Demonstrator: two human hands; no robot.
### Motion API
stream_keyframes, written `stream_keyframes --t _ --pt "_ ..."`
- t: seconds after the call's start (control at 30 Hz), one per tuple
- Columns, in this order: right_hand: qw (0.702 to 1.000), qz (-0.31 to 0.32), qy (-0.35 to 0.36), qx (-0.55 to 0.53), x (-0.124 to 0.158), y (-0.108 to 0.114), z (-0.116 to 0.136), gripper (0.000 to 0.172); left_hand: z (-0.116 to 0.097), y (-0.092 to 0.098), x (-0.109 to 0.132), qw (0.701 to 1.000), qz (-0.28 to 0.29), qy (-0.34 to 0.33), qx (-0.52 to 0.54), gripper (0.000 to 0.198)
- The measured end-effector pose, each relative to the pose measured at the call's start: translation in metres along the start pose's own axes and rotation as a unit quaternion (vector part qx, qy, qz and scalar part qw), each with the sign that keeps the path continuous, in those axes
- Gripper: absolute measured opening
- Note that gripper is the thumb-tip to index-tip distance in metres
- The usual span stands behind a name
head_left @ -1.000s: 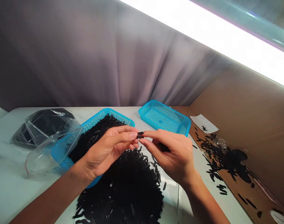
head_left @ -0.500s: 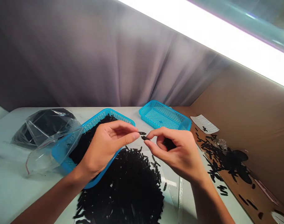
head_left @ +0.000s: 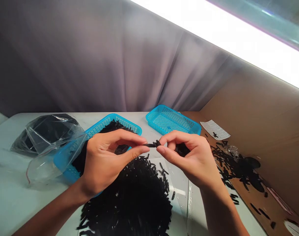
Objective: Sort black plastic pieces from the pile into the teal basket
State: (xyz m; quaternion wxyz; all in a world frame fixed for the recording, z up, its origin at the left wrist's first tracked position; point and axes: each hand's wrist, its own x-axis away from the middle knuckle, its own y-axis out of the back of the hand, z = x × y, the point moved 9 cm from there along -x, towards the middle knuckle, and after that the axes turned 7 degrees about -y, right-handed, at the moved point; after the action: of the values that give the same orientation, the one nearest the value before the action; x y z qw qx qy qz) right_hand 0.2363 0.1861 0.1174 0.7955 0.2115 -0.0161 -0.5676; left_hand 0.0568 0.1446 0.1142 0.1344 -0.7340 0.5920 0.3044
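Observation:
My left hand (head_left: 110, 157) pinches one end of a slim black piece (head_left: 148, 145) between thumb and forefinger. Facing it, my right hand (head_left: 188, 157) grips another small black piece (head_left: 157, 143) at its fingertips, and the two pieces touch. More black pieces (head_left: 182, 149) are tucked in the curled fingers of my right hand. Below both hands spreads a large heap of the same black pieces (head_left: 137, 193). Behind my left hand, a blue perforated basket (head_left: 137, 128) holds many more, partly hidden by the hand. What exact kind these pieces are, I cannot tell.
An empty-looking blue basket (head_left: 174, 122) stands at the back. At left lies a clear plastic bag (head_left: 48, 137) with black contents. Loose black pieces, round black items (head_left: 252, 164) and a gridded paper (head_left: 215, 130) lie on the right. A bright light strip (head_left: 213, 29) hangs above.
My hands have come together, so the two black pieces, apart before, now meet end to end. The piece in my right hand has turned more upright.

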Motion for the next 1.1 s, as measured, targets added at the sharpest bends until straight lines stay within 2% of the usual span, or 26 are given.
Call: stream_keyframes --t 0.2,0.37,0.47,0.67,0.77,0.87,0.93,0.97,1.03,1.1 --pt "0.998 0.017 -0.028 -0.047 -0.001 0.0 -0.006 0.007 0.001 -0.003 -0.003 0.997 0.011 -0.021 0.072 0.024" --pt "0.994 0.034 -0.061 -0.087 -0.004 -0.004 -0.013 0.009 -0.007 0.001 -0.007 0.992 0.027 -0.079 0.091 0.026" --pt "0.994 0.033 -0.066 -0.086 -0.004 -0.003 -0.015 0.009 -0.017 0.004 -0.007 0.99 0.041 -0.127 0.048 0.026" --pt "0.988 0.06 -0.075 -0.118 -0.001 -0.006 -0.018 0.011 -0.021 0.006 -0.004 0.989 0.055 -0.136 -0.021 0.019" --pt "0.989 0.056 -0.077 -0.115 -0.002 -0.006 -0.018 0.012 -0.019 0.017 -0.012 0.974 0.029 -0.162 -0.157 0.014" --pt "0.989 0.065 -0.092 -0.1 -0.003 -0.009 -0.019 0.015 -0.015 0.025 -0.021 0.95 0.02 -0.171 -0.261 0.021" --pt "0.987 0.084 -0.103 -0.086 -0.004 -0.015 -0.02 0.017 -0.012 0.018 -0.023 0.96 0.069 -0.152 -0.227 0.032" --pt "0.986 0.097 -0.108 -0.08 -0.004 -0.018 -0.021 0.017 -0.011 0.009 -0.022 0.967 0.111 -0.139 -0.184 0.035" --pt "0.984 0.12 -0.115 -0.07 -0.002 -0.023 -0.022 0.018 -0.011 -0.012 -0.013 0.973 0.191 -0.097 -0.089 0.029" --pt "0.984 0.122 -0.111 -0.06 -0.001 -0.024 -0.021 0.019 -0.007 -0.023 -0.006 0.977 0.21 -0.023 -0.019 0.018"
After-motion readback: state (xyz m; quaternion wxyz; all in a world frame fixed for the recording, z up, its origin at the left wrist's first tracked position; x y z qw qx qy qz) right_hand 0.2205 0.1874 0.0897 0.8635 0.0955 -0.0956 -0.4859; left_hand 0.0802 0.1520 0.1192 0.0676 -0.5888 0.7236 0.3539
